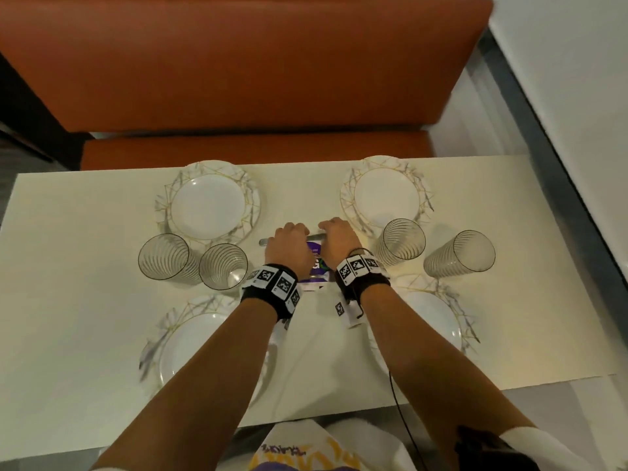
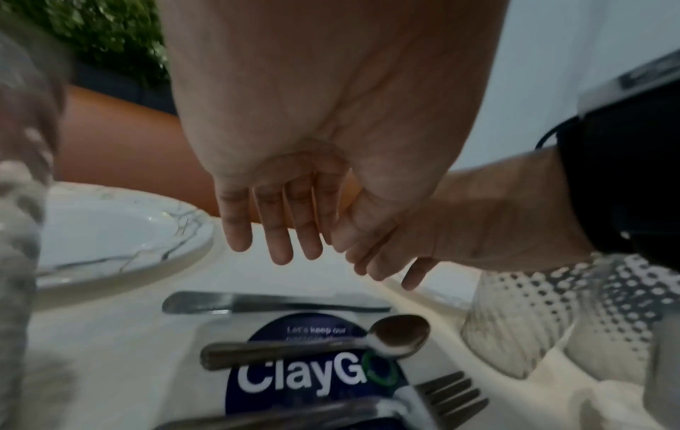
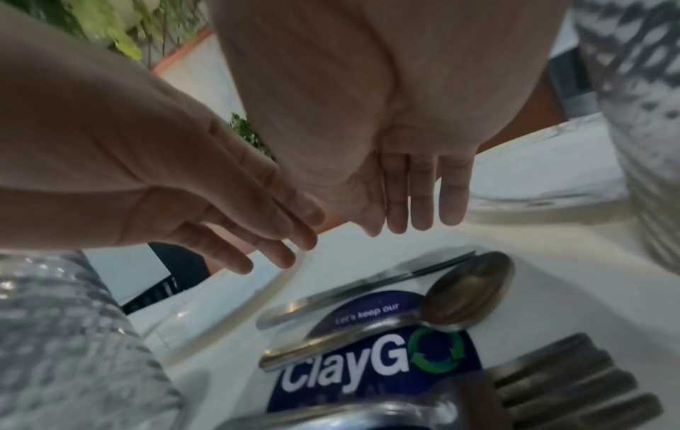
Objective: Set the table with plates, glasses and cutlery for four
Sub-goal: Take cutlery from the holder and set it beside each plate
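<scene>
Both hands' fingers (image 2: 279,247) straight, hovering just above knife (image 2: 257,302)

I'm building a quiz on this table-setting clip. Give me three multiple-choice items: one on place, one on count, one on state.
1. Where does the cutlery lie?
A on a plate
B mid-table on the sticker
C in a glass

2. How many glasses stand on the table?
A two
B four
C six

3. The hands are:
A open above the cutlery
B gripping a glass
C lifting a plate

Key: B, the knife, spoon and fork lie around the sticker; B, the head view shows four; A, the left hand and right hand have straight fingers holding nothing.
</scene>
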Demonstrator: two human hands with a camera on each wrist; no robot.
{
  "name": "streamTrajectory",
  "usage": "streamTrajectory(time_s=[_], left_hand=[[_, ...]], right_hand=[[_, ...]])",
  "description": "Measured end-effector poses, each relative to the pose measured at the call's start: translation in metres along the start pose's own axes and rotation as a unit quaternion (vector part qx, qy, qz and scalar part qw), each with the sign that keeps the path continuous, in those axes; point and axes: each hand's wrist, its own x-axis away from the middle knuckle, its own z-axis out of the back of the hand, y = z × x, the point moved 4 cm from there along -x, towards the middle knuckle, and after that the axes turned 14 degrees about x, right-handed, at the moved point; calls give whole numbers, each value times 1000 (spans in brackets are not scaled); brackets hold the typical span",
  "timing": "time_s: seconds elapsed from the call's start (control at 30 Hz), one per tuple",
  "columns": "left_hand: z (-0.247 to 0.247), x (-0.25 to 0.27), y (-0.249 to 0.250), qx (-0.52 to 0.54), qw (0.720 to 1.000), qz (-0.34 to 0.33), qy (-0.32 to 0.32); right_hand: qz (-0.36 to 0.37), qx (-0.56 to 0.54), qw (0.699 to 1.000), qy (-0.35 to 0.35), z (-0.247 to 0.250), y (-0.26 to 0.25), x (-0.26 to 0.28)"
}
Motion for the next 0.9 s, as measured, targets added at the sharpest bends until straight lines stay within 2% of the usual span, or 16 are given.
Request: streamTrajectory(time_s=[0.1, 0.27, 0.47, 0.7, 0.9], left_hand=[[-14, -23, -9, -60, 998, 31, -13], [-30, -47, -20, -96, 995, 40, -3], [-37, -56, -31, -66, 997, 27, 39], [-41, -58, -32, -62, 998, 24, -1], [-42, -57, -33, -34, 999, 11, 1]], right_hand=[[24, 59, 998, -25, -10, 8, -19], [44, 98, 994, 10, -22, 20, -34], [60, 95, 994, -4, -26, 22, -46], [63, 132, 989, -15, -25, 21, -46], [72, 126, 989, -11, -24, 20, -44]])
